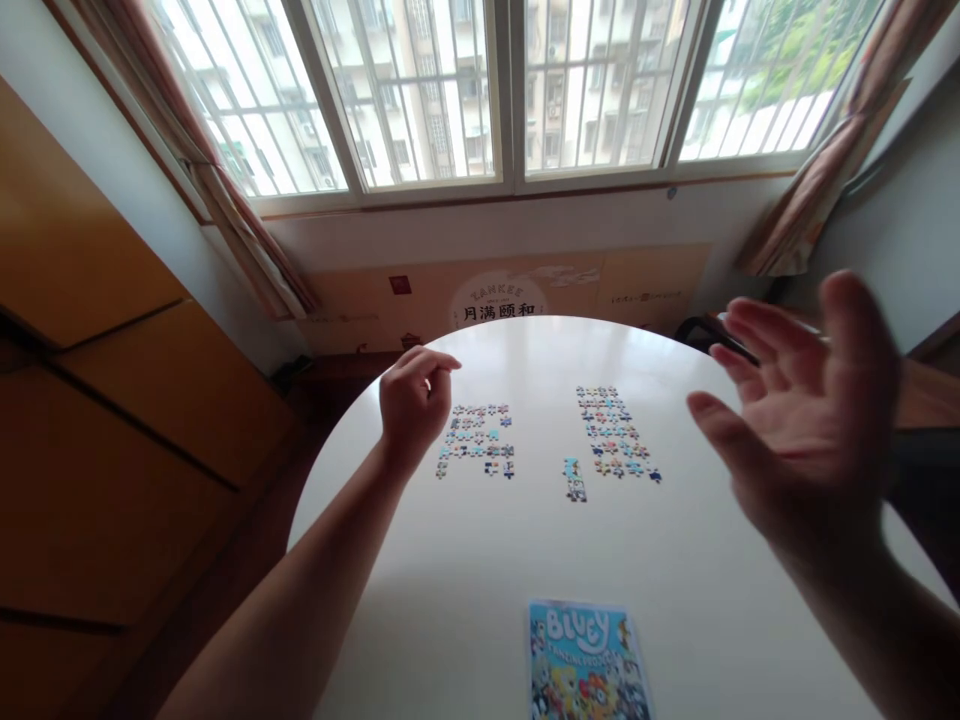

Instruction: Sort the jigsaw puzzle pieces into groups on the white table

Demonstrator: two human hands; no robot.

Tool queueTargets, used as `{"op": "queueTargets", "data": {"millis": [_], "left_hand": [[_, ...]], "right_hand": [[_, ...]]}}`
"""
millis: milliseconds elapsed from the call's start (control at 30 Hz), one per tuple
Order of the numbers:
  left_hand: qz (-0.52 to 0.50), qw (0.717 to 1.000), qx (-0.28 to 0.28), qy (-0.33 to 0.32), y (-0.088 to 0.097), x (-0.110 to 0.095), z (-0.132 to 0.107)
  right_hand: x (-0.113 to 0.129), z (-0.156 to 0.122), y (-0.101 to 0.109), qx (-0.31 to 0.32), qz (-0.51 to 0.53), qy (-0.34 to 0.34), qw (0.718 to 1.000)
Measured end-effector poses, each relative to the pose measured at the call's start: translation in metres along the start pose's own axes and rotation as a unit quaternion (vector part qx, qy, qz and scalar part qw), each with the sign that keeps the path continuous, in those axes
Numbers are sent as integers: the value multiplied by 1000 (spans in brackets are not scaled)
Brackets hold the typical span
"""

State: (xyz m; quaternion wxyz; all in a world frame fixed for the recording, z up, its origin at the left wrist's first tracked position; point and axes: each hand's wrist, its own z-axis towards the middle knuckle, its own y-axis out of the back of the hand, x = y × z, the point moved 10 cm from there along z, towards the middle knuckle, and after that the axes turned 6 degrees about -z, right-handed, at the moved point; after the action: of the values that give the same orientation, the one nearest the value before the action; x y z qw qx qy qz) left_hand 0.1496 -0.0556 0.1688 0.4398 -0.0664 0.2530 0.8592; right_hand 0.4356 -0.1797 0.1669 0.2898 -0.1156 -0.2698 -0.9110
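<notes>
My left hand (412,400) hovers over the round white table (480,560), its fingers curled together in a loose pinch right beside a group of small jigsaw pieces (478,440). What the fingertips hold, if anything, is too small to see. My right hand (806,400) is raised close to the camera at the right, palm turned inward, fingers spread and holding nothing. A second, longer group of puzzle pieces (615,435) lies to the right, with a short joined strip (574,480) beside it. A blue puzzle box (585,665) lies at the near edge.
A wide barred window (510,90) with curtains at both sides fills the far wall. Below it a cardboard panel (499,295) leans behind the table. Wooden cabinets (90,400) stand along the left. A dark object (705,335) sits past the table's right rim.
</notes>
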Motion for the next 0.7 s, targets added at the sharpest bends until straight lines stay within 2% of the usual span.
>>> {"op": "queueTargets", "data": {"millis": [100,167,233,333,500,700], "left_hand": [[88,990,84,76,-25,49,-21],[112,980,112,117,-32,67,-32],[127,974,130,136,-36,74,-37],[135,969,152,139,-41,76,-39],[140,961,197,132,-46,72,-41],[117,930,329,111,-73,46,-59]], "right_hand": [[-18,-12,-13,-46,69,-12,997],[-28,-22,-33,-12,50,-7,999],[-33,-32,-48,19,29,15,999],[-31,-38,-58,38,28,38,998],[-26,-36,-57,45,43,55,997],[-29,-34,-55,48,50,57,996]]}}
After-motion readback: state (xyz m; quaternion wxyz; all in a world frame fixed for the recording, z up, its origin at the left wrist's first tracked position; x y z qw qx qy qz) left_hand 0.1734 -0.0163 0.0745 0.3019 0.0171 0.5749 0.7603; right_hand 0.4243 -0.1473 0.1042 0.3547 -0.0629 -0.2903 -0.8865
